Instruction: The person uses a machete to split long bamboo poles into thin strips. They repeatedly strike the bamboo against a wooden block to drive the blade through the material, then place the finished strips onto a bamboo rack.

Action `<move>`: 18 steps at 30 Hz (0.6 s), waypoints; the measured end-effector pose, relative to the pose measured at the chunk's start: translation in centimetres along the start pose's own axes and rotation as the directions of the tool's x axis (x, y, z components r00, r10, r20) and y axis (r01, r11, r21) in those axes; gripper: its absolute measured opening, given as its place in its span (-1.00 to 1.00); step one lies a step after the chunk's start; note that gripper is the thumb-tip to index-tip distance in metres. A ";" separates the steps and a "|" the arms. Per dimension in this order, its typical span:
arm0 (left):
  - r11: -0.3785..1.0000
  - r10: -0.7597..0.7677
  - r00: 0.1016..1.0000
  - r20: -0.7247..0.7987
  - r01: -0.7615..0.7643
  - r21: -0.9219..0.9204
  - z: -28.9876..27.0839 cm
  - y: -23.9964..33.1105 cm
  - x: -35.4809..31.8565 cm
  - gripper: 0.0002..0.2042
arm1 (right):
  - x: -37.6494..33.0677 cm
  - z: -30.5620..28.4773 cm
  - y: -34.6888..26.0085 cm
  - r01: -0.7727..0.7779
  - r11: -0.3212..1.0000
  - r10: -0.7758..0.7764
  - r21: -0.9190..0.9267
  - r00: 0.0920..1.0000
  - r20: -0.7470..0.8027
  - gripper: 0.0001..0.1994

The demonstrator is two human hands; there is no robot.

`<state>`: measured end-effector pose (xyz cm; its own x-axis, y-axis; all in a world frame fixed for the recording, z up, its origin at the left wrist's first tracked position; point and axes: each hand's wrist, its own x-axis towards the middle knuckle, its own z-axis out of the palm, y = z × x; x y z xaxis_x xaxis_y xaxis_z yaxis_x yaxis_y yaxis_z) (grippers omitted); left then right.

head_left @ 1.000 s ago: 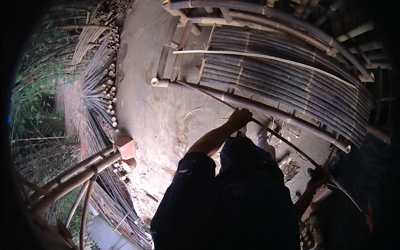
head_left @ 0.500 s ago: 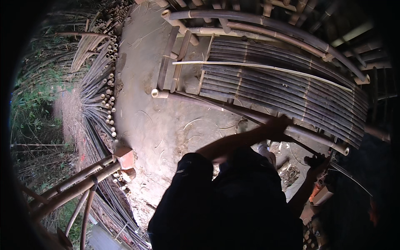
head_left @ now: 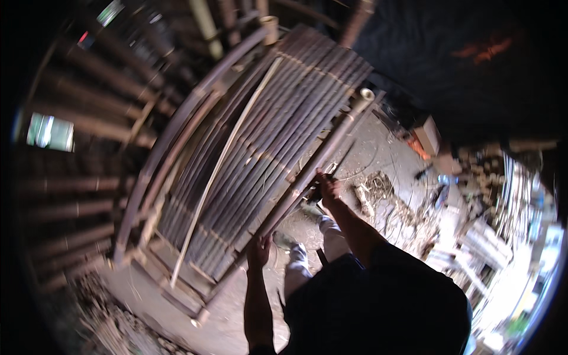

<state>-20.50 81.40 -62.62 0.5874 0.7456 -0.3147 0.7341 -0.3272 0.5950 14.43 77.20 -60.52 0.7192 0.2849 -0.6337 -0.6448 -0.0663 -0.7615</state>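
A slatted panel of dark bamboo strips, bound with pale crosswise ties, lies on a bamboo frame ahead of me. Along its near side runs a thick bamboo pole. My left hand is closed against the pole's lower stretch, and blur hides what its fingers hold. Farther up the pole, my right hand is closed around a dark tool whose kind I cannot make out. One long pale bamboo strip lies loose across the panel.
A curved bamboo rail borders the panel's far side. My shoes stand beside the near pole. Fibrous shavings lie on the floor to the right, near a cardboard box. Bamboo pieces are stacked at the right.
My view has swung sharply to the right, so the panel now stands at a steep slant. The outdoor bamboo piles have left view. My hands appear closer together along the near pole.
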 end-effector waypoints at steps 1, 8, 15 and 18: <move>0.997 -0.075 0.997 0.035 0.074 0.024 0.6 -0.3 0.2 -0.54 | 1.1 0.0 0.9 -0.051 0.995 0.044 -0.081 0.995 -0.086 -0.56; 0.993 -0.111 0.981 0.158 0.103 0.055 6.3 -1.9 4.1 -0.56 | 11.3 -0.7 10.1 -0.142 0.983 0.098 -0.120 0.944 -0.315 -0.45; 0.915 -0.401 0.889 0.221 0.374 0.154 7.2 0.0 9.3 -0.28 | 18.5 0.0 15.5 -0.113 0.978 0.068 -0.176 0.968 -0.243 -0.44; 0.871 -0.488 0.811 0.323 0.478 0.114 6.9 1.1 10.6 -0.17 | 20.0 0.0 17.2 -0.088 0.939 -0.011 -0.332 0.958 -0.287 -0.36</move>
<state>-11.13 84.95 -70.39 0.2284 0.5771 -0.7841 0.9589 0.0058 0.2836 17.73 81.76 -86.32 0.7704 -0.0004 -0.6376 -0.5832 -0.4045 -0.7044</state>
